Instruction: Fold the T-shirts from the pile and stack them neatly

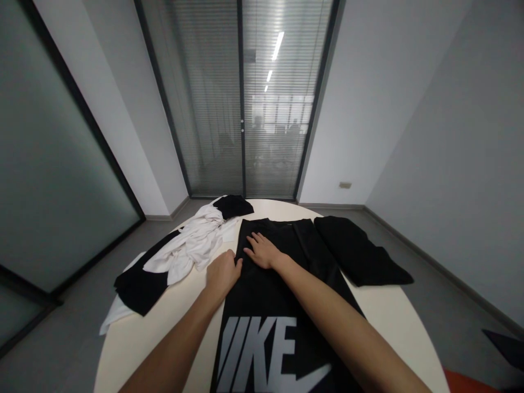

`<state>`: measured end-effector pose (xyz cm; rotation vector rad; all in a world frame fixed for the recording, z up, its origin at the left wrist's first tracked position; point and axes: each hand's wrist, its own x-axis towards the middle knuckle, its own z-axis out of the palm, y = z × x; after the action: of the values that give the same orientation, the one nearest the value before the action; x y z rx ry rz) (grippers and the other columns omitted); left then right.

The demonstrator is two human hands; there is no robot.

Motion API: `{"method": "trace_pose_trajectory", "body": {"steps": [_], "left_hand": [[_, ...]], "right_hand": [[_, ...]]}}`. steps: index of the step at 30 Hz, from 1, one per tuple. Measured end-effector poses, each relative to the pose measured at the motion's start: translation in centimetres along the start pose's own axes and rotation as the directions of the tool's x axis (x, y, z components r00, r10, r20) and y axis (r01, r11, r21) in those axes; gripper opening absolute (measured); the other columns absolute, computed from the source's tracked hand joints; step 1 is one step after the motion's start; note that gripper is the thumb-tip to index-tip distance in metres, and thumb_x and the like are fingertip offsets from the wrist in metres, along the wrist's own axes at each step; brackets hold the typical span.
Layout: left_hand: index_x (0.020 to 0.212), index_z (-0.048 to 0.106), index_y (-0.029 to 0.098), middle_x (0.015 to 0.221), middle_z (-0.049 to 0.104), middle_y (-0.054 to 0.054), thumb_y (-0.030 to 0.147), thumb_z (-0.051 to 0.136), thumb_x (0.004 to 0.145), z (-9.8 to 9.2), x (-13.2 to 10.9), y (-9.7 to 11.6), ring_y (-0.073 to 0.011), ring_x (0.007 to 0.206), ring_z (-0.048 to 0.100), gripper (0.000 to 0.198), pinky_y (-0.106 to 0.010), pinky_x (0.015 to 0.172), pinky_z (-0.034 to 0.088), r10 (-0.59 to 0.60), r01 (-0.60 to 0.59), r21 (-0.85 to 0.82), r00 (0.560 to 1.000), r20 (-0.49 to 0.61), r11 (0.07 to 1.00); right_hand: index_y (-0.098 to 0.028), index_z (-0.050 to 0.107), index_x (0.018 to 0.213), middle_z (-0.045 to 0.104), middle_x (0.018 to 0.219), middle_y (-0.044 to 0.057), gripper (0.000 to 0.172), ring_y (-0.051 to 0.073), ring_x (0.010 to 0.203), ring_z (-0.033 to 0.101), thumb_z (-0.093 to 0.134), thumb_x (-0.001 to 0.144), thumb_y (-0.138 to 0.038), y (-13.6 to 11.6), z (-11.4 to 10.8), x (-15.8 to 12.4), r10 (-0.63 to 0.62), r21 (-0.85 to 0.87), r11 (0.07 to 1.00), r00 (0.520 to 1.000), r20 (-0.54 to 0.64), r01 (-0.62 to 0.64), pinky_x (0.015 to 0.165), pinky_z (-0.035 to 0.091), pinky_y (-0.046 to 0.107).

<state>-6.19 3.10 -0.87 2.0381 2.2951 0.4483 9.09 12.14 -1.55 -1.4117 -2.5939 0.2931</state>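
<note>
A black garment [282,295] with large grey letters and a swoosh lies flat down the middle of the table, its straight top edge at the far side. My left hand [224,272] is at its left edge, fingers curled and pinched on the black cloth. On the upper part of the garment rests my right hand [262,251], palm down with fingers spread, holding nothing. A folded strip of the black cloth runs down the garment's right side.
Crumpled white cloth [186,245] and black cloth [141,284] lie at the left of the round cream table [393,311]. A folded black garment [356,251] lies at the right. Beyond stand glass doors [241,109] with blinds.
</note>
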Motion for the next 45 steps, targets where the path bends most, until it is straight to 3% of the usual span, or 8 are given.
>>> {"method": "trace_pose_trajectory", "body": {"steps": [4,9,13,16,19,29,37,45], "left_hand": [[0.097,0.056,0.019,0.087,0.070,-0.007,0.037,0.053,0.096,0.7,-0.1,0.4,-0.0245,0.085,0.069,0.018,-0.030,0.067,0.043,0.009,-0.017,-0.162,0.999,-0.049,0.987],[0.090,0.055,0.020,0.089,0.068,-0.003,0.020,0.065,0.087,0.9,0.0,1.6,-0.0177,0.088,0.066,0.010,-0.027,0.078,0.048,0.040,-0.081,-0.509,0.995,-0.091,0.857],[0.093,0.055,0.020,0.092,0.067,-0.003,0.018,0.069,0.082,0.8,-0.6,3.4,-0.0179,0.091,0.066,0.017,-0.029,0.083,0.050,0.059,-0.142,-0.632,0.987,-0.150,0.762],[0.100,0.055,0.020,0.098,0.069,-0.004,0.022,0.070,0.082,0.9,-1.9,4.4,-0.0188,0.092,0.068,0.024,-0.031,0.085,0.051,0.104,-0.157,-0.650,0.987,-0.120,0.744],[0.112,0.053,0.020,0.112,0.069,-0.008,0.022,0.071,0.082,0.9,-3.5,4.5,-0.0222,0.108,0.067,0.035,-0.033,0.092,0.050,0.135,-0.136,-0.578,0.990,-0.046,0.805],[0.132,0.050,0.019,0.120,0.066,-0.010,0.012,0.059,0.085,-0.4,-5.0,3.5,-0.0229,0.108,0.065,0.048,-0.031,0.089,0.047,0.135,-0.111,-0.297,0.989,0.061,0.948],[0.135,0.050,0.021,0.098,0.070,-0.004,0.024,0.059,0.090,-2.0,-6.5,6.4,-0.0237,0.094,0.068,0.045,-0.031,0.081,0.047,0.234,-0.195,-0.336,0.969,0.077,0.921],[0.134,0.051,0.014,0.117,0.069,-0.017,0.016,0.056,0.087,-3.3,-10.7,8.5,-0.0345,0.102,0.069,0.047,-0.041,0.083,0.052,0.332,-0.336,-0.056,0.865,0.376,0.940]], "right_hand": [[-0.009,0.040,0.153,0.027,0.164,0.018,0.060,0.029,0.153,0.020,0.035,0.104,-0.044,0.7,-0.1,-0.3,-0.024,0.118,0.993,0.999,-0.023,0.026,0.123,0.020,0.043],[-0.013,0.059,0.129,0.066,0.127,0.017,0.047,0.025,0.120,0.062,0.043,0.101,-0.046,-0.3,-2.4,-0.2,0.245,0.343,0.924,0.950,-0.195,-0.168,0.103,0.045,0.037],[-0.014,0.065,0.111,0.073,0.102,0.014,0.057,0.026,0.088,0.071,0.069,0.079,-0.061,-0.4,-3.8,-0.3,0.420,0.473,0.802,0.908,-0.013,-0.364,0.076,0.054,0.034],[-0.014,0.068,0.082,0.070,0.073,0.009,0.031,0.023,0.064,0.068,0.081,0.068,-0.038,0.2,-3.5,-0.6,0.398,0.501,0.762,0.907,0.137,-0.410,0.060,0.052,0.030],[-0.016,0.063,0.064,0.062,0.058,0.004,0.016,0.021,0.061,0.065,0.075,0.071,-0.023,0.7,-2.6,-0.6,0.412,0.578,0.728,0.909,0.061,-0.369,0.059,0.050,0.028],[-0.016,0.063,0.100,0.070,0.082,0.005,0.025,0.017,0.077,0.067,0.057,0.092,-0.039,0.4,-0.8,1.1,0.493,0.784,0.586,0.858,-0.146,-0.204,0.069,0.052,0.025],[-0.013,0.064,0.113,0.074,0.097,0.009,0.029,0.021,0.092,0.070,0.053,0.093,-0.031,6.1,-2.9,1.0,0.525,0.786,0.587,0.830,-0.187,-0.195,0.081,0.055,0.029],[-0.008,0.042,0.149,0.067,0.128,0.016,0.071,0.021,0.113,0.067,0.062,0.081,-0.009,9.0,-1.7,-0.6,0.478,0.743,0.641,0.858,-0.190,-0.192,0.098,0.053,0.032]]}}
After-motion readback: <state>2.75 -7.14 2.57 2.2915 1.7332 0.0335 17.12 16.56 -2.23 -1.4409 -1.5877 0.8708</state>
